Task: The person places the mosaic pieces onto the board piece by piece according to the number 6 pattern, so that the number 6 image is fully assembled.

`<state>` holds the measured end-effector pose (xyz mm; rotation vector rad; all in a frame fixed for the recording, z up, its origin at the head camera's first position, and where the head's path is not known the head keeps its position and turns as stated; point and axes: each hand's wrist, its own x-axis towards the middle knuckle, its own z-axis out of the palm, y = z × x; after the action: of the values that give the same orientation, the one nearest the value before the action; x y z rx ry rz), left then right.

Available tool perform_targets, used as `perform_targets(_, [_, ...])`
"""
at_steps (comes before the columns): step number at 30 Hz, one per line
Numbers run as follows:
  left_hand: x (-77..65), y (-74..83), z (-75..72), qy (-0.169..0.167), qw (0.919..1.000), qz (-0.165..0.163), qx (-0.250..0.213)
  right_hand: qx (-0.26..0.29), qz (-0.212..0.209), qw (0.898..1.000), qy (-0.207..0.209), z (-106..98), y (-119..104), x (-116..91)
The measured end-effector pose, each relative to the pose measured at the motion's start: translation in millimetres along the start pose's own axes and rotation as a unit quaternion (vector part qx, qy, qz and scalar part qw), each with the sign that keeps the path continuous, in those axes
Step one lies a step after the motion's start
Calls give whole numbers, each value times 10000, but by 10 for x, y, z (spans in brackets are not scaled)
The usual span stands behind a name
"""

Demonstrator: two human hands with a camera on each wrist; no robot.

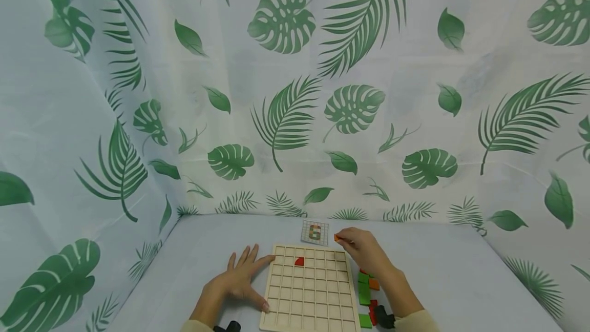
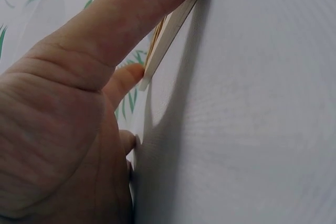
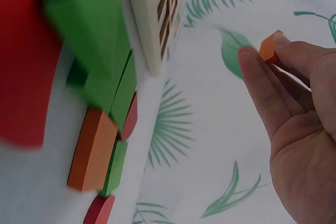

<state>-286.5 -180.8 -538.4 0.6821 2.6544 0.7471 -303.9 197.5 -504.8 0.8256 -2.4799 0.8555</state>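
Note:
A wooden grid board [image 1: 311, 287] lies on the table, a red quarter-round block [image 1: 300, 262] in one of its upper cells. My left hand [image 1: 237, 279] is spread at the board's left side, thumb and index fingertips at its edge. My right hand [image 1: 367, 254] is raised past the board's far right corner. Between thumb and fingertips it pinches a small orange block [image 3: 268, 49], seen clearly in the right wrist view. Just left of that hand lies a card [image 1: 306, 231] printed with a grid and a coloured figure.
Along the board's right side lie several loose blocks: green ones [image 1: 364, 293], an orange one [image 1: 374, 284] and red ones [image 1: 373, 311]. They pass beneath the right forearm. A leaf-printed cloth [image 1: 295, 132] hangs behind and beside the white table [image 1: 461, 281].

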Motion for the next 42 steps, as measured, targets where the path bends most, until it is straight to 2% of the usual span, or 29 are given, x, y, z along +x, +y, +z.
perform_targets(7, [2,-7,20,19,10000,-43,14,238,-113,9992,-301,129,-156,75])
perform_targets(16, [13,1,2,3,9999,-103,-9,-539,218,9965,-605,271,-259,102])
perform_targets(30, [18,-4,14,67,9998,-200,0,124,42,9894,-1445,406,-251,223])
perform_targets(42, [9,1,16,72,9999,-131,51,63,-188,9863,-1638,469,-283,269])
